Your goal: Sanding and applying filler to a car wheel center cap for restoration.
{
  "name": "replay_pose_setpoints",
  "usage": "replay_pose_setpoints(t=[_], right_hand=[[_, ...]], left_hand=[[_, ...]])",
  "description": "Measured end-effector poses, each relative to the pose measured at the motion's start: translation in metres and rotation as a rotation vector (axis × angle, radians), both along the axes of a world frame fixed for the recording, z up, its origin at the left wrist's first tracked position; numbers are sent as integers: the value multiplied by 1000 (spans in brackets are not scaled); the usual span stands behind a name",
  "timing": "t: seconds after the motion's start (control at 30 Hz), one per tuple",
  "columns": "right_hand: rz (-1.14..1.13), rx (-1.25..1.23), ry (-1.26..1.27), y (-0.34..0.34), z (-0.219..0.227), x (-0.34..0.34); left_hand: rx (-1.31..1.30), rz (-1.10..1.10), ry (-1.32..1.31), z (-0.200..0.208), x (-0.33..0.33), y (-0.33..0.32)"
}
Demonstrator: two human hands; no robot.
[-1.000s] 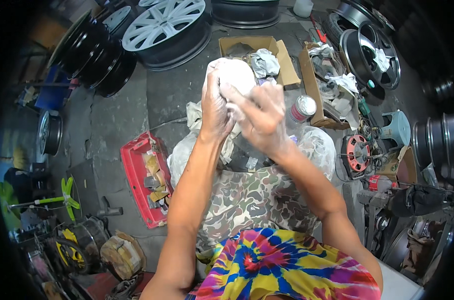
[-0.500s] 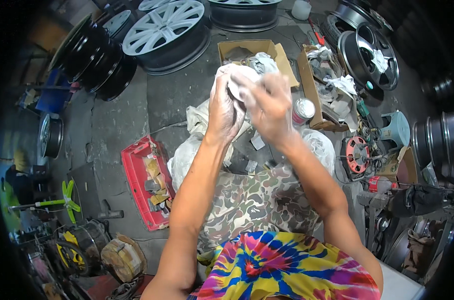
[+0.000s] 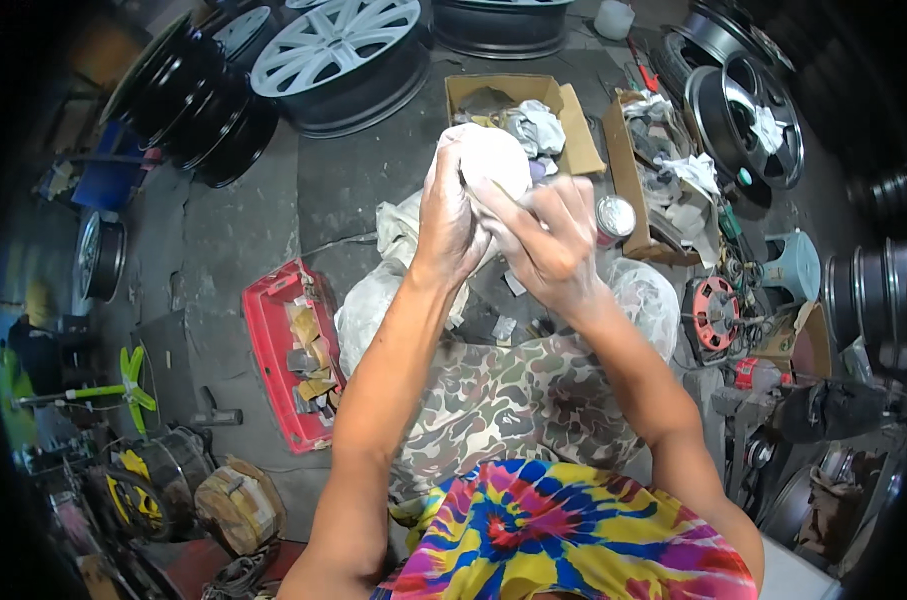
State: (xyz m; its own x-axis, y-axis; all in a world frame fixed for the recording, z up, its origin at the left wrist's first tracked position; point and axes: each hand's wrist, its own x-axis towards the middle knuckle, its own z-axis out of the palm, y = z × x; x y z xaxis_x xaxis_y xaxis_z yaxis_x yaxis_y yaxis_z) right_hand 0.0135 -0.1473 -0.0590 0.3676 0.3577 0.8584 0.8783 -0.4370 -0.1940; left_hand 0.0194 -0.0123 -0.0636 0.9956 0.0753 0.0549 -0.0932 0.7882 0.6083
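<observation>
Centrally, your left hand [image 3: 449, 215] is curled around a white round piece [image 3: 498, 160], fingers bent against its left side and underside; its face is smooth-looking and matte, and its material cannot be made out. Your right hand [image 3: 555, 242] is just beside, fingers mostly folded, index reaching to the lower edge of the piece; slightly blurred, so you cannot tell whether anything is pinched there. Chalky white dust coats the skin of both hands. The piece is held up in front of you, beyond your lap. Below, pale crumpled cloth [image 3: 398, 228], and a bulge of crinkled, translucent sheeting [image 3: 369, 312] at your left. Camouflage fabric [image 3: 513, 400] lies over your lap, meeting your tie-dyed shirt [image 3: 533, 520]. Farther left, a red plastic tray [image 3: 260, 300], rigid-walled, holds tan and grey scraps [image 3: 311, 345]. Past your right knuckles, a round metal tin [image 3: 614, 215] with a pale top stands near a long cardboard box [image 3: 625, 170] of rumpled waste. Ahead, an open cardboard box [image 3: 579, 135] holds a wrinkled grey-white rag [image 3: 535, 128]. Outermost, at upper left, a many-spoked pale wheel rim [image 3: 338, 50] lies near glossy black stacked rims [image 3: 198, 110].
</observation>
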Motion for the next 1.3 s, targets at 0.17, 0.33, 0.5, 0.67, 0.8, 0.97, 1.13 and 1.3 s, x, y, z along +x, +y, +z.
replay_pose_setpoints(t=[0.17,0.33,0.5,0.67,0.8,0.97,1.13,1.3], right_hand=[[15,-21,-15,8,0,7],[-4,-25,17,-2,-1,-1],[-11,50,4,0,-5,5],[-130,221,80,3,-2,27],[50,115,78,9,-6,-5],[-121,174,62,1,-1,23],[48,118,38,6,-7,3],[-62,150,25,4,0,14]], left_hand=[[-32,3,6,3,-2,-3],[40,-1,29,-8,-3,-2],[5,-59,-88,-17,6,9],[-120,-44,-16,-9,2,-4],[60,-7,15,3,-2,3],[-84,-33,-48,-11,2,6],[58,-42,-39,-1,3,6],[-24,-37,-64,-11,3,9]])
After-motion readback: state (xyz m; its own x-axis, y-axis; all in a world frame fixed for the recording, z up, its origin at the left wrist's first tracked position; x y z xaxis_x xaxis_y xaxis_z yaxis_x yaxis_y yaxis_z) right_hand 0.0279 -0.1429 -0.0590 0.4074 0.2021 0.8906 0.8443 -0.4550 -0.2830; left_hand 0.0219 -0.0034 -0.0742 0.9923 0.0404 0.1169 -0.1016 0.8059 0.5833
